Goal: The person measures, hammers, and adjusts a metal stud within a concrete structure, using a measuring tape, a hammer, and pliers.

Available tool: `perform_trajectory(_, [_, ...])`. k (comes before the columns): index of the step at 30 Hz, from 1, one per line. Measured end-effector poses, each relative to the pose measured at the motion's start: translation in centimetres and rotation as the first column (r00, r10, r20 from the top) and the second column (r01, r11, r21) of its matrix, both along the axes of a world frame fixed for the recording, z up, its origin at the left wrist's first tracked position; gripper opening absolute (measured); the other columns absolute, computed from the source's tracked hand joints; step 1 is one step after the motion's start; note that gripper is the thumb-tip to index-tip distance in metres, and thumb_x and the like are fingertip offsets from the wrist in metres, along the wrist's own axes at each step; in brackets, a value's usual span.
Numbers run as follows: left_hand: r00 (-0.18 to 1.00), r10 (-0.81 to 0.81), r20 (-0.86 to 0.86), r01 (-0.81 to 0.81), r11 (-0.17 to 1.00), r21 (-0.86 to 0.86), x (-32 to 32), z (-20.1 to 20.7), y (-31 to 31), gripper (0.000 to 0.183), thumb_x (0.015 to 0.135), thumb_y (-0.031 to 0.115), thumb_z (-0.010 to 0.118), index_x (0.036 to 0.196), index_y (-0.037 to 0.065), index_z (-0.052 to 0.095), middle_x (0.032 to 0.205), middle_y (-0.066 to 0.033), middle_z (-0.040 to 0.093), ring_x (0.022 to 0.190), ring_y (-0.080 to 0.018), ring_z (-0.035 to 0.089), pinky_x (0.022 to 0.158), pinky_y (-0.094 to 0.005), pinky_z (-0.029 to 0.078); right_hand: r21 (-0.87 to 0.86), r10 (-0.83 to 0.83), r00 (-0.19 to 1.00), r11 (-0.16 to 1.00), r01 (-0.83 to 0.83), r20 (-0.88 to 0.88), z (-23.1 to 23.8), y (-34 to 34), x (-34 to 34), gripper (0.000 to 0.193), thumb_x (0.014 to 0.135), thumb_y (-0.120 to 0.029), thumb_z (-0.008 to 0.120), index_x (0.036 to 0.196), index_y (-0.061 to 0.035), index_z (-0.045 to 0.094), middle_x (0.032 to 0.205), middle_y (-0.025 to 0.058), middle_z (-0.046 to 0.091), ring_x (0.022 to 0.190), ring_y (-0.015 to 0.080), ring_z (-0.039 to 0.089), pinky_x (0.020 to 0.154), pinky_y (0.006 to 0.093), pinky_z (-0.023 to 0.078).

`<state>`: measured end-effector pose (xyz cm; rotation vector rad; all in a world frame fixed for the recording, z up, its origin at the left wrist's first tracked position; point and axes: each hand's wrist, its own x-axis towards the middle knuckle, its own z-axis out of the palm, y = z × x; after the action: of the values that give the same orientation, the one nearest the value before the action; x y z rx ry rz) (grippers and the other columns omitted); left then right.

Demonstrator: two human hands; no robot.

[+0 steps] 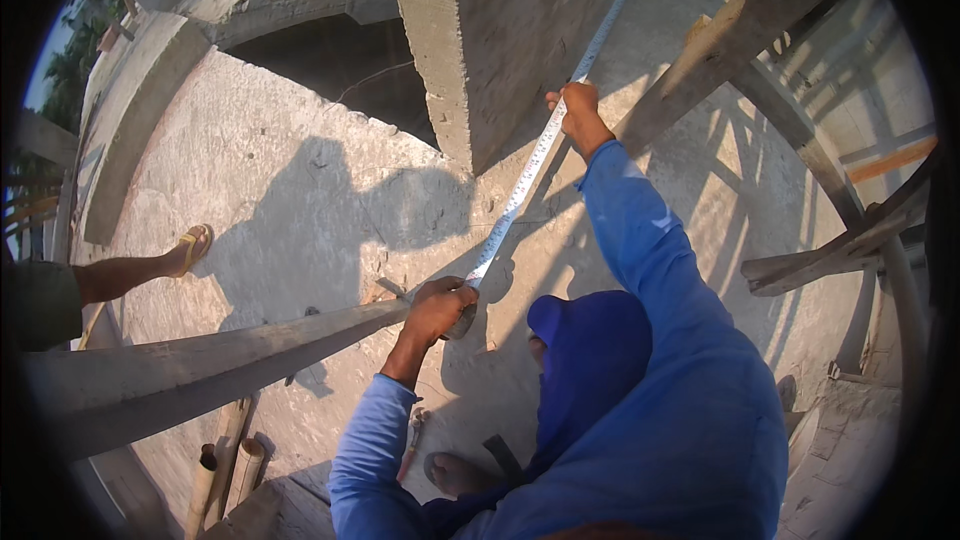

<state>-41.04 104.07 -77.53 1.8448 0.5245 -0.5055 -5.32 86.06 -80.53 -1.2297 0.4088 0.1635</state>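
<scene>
Tape measure blade runs as a long pale strip from lower left to upper right across the sunlit concrete slab, passing the corner of the square concrete column and carrying on toward the top edge of the view. Your left hand is curled shut around the tape's case at the strip's lower end, just where the end of a long timber plank meets it, so the case itself is mostly hidden under your fingers. Your right hand sits farther up, its fingers pinching the blade against the slab just beside the column's base. Both of your arms are in blue long sleeves, and a blue hood sits between them low in the view. Below your left forearm a bare foot rests on the slab, with a small tool with a reddish handle lying just beside it. A few bamboo poles stand near the lower left under the plank. At the far left another person's leg stretches in, its foot in a yellow sandal resting on the slab, well apart from your hands. Slanted wooden props and cross boards fill the right side, throwing striped shadows over the concrete.
</scene>
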Motion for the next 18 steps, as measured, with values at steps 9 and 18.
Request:
perform_trajectory(9, [0.992, 0.031, -0.118, -0.014, 0.989, 0.149, -6.9, -0.3, 3.8, 0.049, 0.073, 0.035, 0.062, 0.107, 0.0, 0.065, 0.101, -0.0206, 0.065, 0.093, -0.0306, 0.062, 0.081, -0.0337, 0.048, 0.115, 0.292, 0.947, 0.954, -0.277, -0.135, -6.9, 0.1, -6.4, 0.038, 0.097, -0.014, 0.041, 0.128, 0.0041, 0.032, 0.125, 0.0187, 0.037, 0.108, 0.0407, 0.053, 0.093, 0.0519, 0.043])
perform_trajectory(18, [0.969, 0.186, -0.161, -0.181, 0.983, 0.041, -14.2, -6.7, 8.6, 0.034, 0.068, 0.022, 0.062, 0.097, 0.006, 0.072, 0.093, -0.01, 0.068, 0.084, -0.0216, 0.061, 0.076, -0.0302, 0.047, -0.207, 0.523, 0.774, 0.763, -0.612, -0.357, -10.3, 3.2, -13.3, 0.021, 0.097, -0.021, 0.045, 0.107, -0.0037, 0.048, 0.095, 0.0102, 0.055, 0.083, 0.0252, 0.062, 0.061, 0.0359, 0.051])
